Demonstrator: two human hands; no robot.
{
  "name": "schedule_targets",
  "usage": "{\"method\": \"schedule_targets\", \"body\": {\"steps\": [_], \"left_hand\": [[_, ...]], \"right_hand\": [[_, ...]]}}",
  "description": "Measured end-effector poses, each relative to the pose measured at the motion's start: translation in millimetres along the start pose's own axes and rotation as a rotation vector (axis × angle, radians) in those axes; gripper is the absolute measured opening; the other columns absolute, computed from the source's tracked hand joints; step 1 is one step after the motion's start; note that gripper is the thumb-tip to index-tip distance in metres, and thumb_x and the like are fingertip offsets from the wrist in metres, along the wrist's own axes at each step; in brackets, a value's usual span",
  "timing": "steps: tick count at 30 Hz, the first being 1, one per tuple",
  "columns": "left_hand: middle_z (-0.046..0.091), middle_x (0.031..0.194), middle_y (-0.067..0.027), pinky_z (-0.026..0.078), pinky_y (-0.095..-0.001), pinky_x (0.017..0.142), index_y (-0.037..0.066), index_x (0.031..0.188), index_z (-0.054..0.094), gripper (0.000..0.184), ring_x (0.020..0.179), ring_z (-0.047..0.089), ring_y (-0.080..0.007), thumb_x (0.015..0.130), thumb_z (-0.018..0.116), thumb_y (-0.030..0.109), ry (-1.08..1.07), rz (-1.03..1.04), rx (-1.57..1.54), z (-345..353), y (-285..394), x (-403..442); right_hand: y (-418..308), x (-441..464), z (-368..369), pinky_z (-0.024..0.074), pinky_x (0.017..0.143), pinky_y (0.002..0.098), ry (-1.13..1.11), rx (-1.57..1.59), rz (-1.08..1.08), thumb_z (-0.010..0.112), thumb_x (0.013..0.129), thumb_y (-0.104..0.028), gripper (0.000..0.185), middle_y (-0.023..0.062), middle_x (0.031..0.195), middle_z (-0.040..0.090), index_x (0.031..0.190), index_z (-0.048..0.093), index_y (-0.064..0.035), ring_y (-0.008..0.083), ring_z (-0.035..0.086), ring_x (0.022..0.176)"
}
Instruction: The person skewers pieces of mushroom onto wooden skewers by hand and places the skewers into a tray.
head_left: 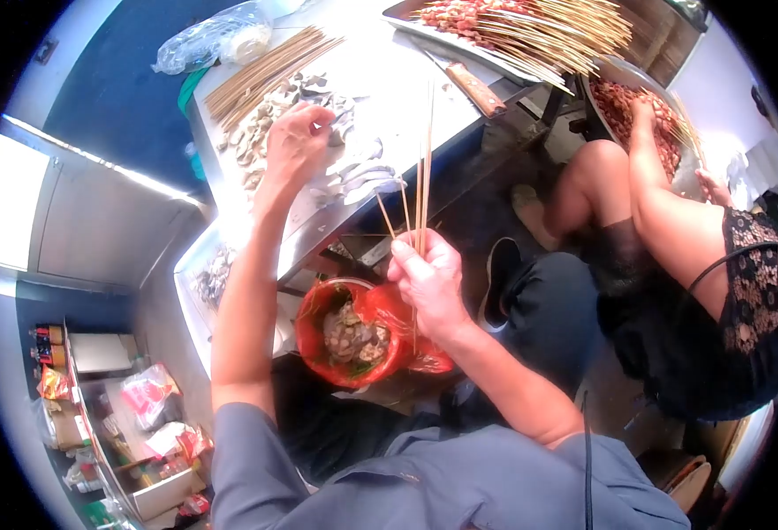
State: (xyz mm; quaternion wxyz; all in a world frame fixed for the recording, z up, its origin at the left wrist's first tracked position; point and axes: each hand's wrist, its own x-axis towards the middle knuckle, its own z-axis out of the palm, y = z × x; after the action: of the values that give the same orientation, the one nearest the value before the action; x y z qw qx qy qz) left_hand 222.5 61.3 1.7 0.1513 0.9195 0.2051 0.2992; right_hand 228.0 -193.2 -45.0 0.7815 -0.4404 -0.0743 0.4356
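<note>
Several thin wooden skewers [421,190] stand upright in my right hand [435,281], whose fingers are wrapped round their lower ends. My left hand [299,141] is raised over the pale pieces of food [252,141] on the white table [362,66]; its fingers are curled, and what they hold, if anything, is too small to make out. Greyish strips [367,175] lie at the table edge between my hands. Below my right hand, a red-lined bucket [311,353] holds greyish pieces [349,337].
Bare skewers [269,75] lie at the table's back left. A knife [475,88] rests near a tray [402,12] of skewered meat [468,18]. At the right, a seated person [671,212] reaches into a bowl [594,119] of meat. Packed shelves [110,415] stand lower left.
</note>
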Motion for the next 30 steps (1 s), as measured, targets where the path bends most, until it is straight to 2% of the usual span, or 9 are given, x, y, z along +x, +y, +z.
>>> {"method": "schedule_targets", "body": {"steps": [5, 10, 14, 16, 18, 21, 22, 24, 30], "left_hand": [[0.066, 0.083, -0.0072, 0.050, -0.0298, 0.071, 0.005, 0.093, 0.071, 0.016, 0.077, 0.065, -0.0186, 0.077, 0.066, 0.005, -0.090, -0.017, 0.028, -2.6, 3.6, 8.5], [0.067, 0.082, -0.0114, 0.051, -0.0348, 0.073, 0.006, 0.092, 0.070, 0.018, 0.078, 0.066, -0.0259, 0.075, 0.068, 0.010, -0.102, 0.046, 0.291, -0.6, -1.0, 8.3], [0.065, 0.077, -0.0093, 0.049, -0.0316, 0.070, 0.004, 0.088, 0.068, 0.014, 0.074, 0.064, -0.0204, 0.076, 0.066, 0.011, -0.044, 0.000, 0.281, -9.1, -2.8, -2.7], [0.061, 0.072, -0.0050, 0.047, -0.0267, 0.067, 0.002, 0.082, 0.065, 0.011, 0.071, 0.060, -0.0126, 0.078, 0.064, 0.012, -0.065, -0.269, -0.036, -24.5, 5.0, -10.4], [0.059, 0.073, -0.0019, 0.044, -0.0231, 0.065, 0.001, 0.080, 0.063, 0.008, 0.070, 0.056, -0.0078, 0.079, 0.062, 0.009, -0.051, -0.281, -0.134, -32.3, 2.6, -20.2], [0.065, 0.088, -0.0061, 0.046, -0.0232, 0.065, 0.001, 0.104, 0.060, 0.022, 0.072, 0.060, -0.0113, 0.083, 0.062, 0.004, -0.018, -0.384, -0.513, -39.3, -5.0, -33.4], [0.065, 0.088, -0.0061, 0.046, -0.0232, 0.065, 0.001, 0.104, 0.060, 0.022, 0.072, 0.060, -0.0113, 0.083, 0.062, 0.004, -0.016, -0.385, -0.513, -40.2, -3.8, -38.2], [0.067, 0.093, -0.0094, 0.048, -0.0243, 0.066, -0.001, 0.110, 0.057, 0.025, 0.075, 0.063, -0.0138, 0.086, 0.062, 0.003, 0.049, -0.401, -0.814, -41.2, 4.7, -47.6], [0.067, 0.097, -0.0137, 0.057, -0.0307, 0.078, -0.001, 0.111, 0.056, 0.025, 0.087, 0.069, -0.0231, 0.087, 0.063, -0.001, 0.100, -0.460, -1.060, -36.6, 4.6, -71.9]], "right_hand": [[2.4, 0.0, 1.1, 0.0342, 0.046, 0.0191, -0.005, 0.004, 0.019, 0.058, 0.094, -0.011, 0.008, -0.0004, 0.066, 0.056, 0.089, 0.056, -0.0048, 0.0038, 0.044, 0.051], [3.0, -3.0, 1.7, 0.0346, 0.045, 0.0194, -0.031, -0.006, 0.050, 0.058, 0.094, -0.012, 0.008, 0.0000, 0.066, 0.057, 0.089, 0.056, -0.0045, 0.0041, 0.044, 0.050], [2.9, -4.7, 1.1, 0.0348, 0.045, 0.0195, -0.032, -0.001, 0.069, 0.058, 0.094, -0.011, 0.008, 0.0000, 0.065, 0.057, 0.089, 0.056, -0.0045, 0.0040, 0.044, 0.049], [3.6, -4.6, 1.0, 0.0342, 0.044, 0.0194, -0.048, -0.006, 0.067, 0.058, 0.093, -0.011, 0.008, 0.0001, 0.065, 0.057, 0.089, 0.056, -0.0044, 0.0038, 0.044, 0.049], [3.3, -5.1, 1.9, 0.0342, 0.043, 0.0194, -0.057, -0.003, 0.066, 0.058, 0.093, -0.011, 0.008, 0.0002, 0.065, 0.057, 0.089, 0.056, -0.0045, 0.0038, 0.044, 0.049], [4.2, -6.6, 2.9, 0.0341, 0.043, 0.0194, -0.077, 0.006, 0.082, 0.058, 0.093, -0.011, 0.008, 0.0004, 0.065, 0.057, 0.090, 0.056, -0.0046, 0.0038, 0.044, 0.049], [4.4, -6.9, 2.7, 0.0342, 0.043, 0.0194, -0.087, 0.012, 0.097, 0.058, 0.093, -0.011, 0.008, 0.0005, 0.065, 0.057, 0.090, 0.056, -0.0046, 0.0038, 0.044, 0.049], [5.6, -8.4, 3.7, 0.0346, 0.044, 0.0196, -0.088, -0.013, 0.108, 0.058, 0.093, -0.011, 0.008, 0.0005, 0.065, 0.057, 0.090, 0.056, -0.0046, 0.0039, 0.045, 0.049], [8.2, -17.9, 9.4, 0.0363, 0.046, 0.0197, -0.144, -0.088, 0.110, 0.057, 0.094, -0.012, 0.009, -0.0001, 0.065, 0.057, 0.090, 0.055, -0.0049, 0.0042, 0.046, 0.051]]}}
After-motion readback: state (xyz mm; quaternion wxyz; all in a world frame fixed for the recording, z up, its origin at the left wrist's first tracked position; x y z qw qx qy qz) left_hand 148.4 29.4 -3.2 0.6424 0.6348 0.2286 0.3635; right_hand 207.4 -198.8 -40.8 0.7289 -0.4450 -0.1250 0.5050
